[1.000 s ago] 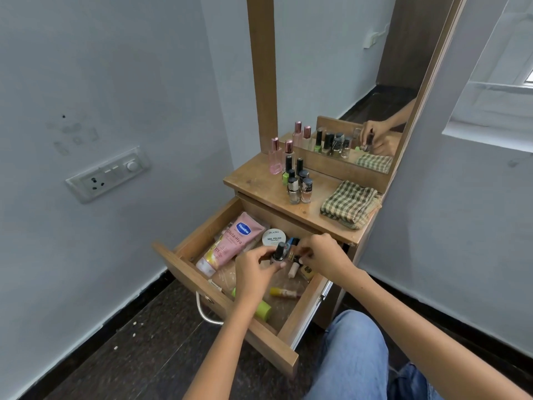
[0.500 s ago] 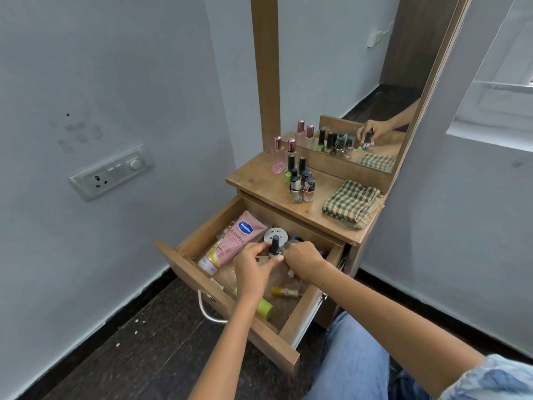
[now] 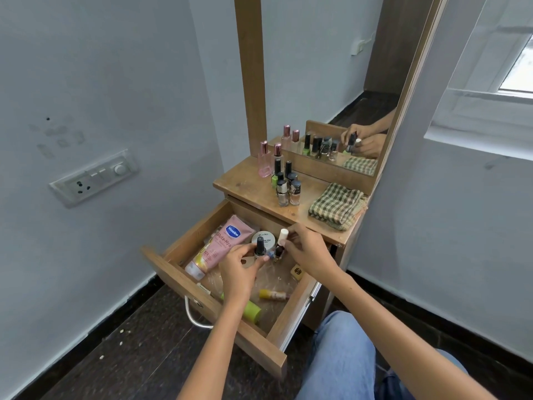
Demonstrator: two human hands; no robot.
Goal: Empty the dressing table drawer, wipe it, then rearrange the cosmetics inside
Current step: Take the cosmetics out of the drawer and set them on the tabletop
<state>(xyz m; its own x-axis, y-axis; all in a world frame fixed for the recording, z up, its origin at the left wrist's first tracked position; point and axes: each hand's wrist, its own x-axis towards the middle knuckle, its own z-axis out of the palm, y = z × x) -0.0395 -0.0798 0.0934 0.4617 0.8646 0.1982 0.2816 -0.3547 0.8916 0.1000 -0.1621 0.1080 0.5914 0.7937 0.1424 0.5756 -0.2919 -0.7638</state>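
The drawer [image 3: 202, 293] of the dressing table is pulled out in front of me and still has things in it. My left hand [image 3: 240, 268] pinches a small black-capped nail polish bottle [image 3: 260, 249] upright above the drawer's middle, thumb and fingertips round its lower part. My right hand [image 3: 307, 251] is just beside it, fingers curled on a dark bottle with a white cap [image 3: 280, 244] — the two bottles stand close together, nearly touching, though I cannot tell if they meet.

Behind the bottles lies a round white jar [image 3: 265, 238], its lid facing up. To its left a pink Vaseline tube [image 3: 217, 248] lies slanted, cap toward the drawer's front. Nearer me on the drawer floor are a small yellow stick [image 3: 274, 295] and a green-capped tube [image 3: 250, 310], partly hidden by my left forearm. A small tan cube with a dark mark [image 3: 297, 271] sits by the right wall. The floor seems lined with crinkled clear plastic.

On the tabletop [image 3: 239, 183] above stands a cluster of nail polish bottles [image 3: 284, 183], with two pink-capped perfume bottles [image 3: 269, 158] behind them — all upright. A folded green checked cloth [image 3: 336, 204] lies to the right, well apart from them. The mirror [image 3: 331, 82] behind shows my hands and the bottles.
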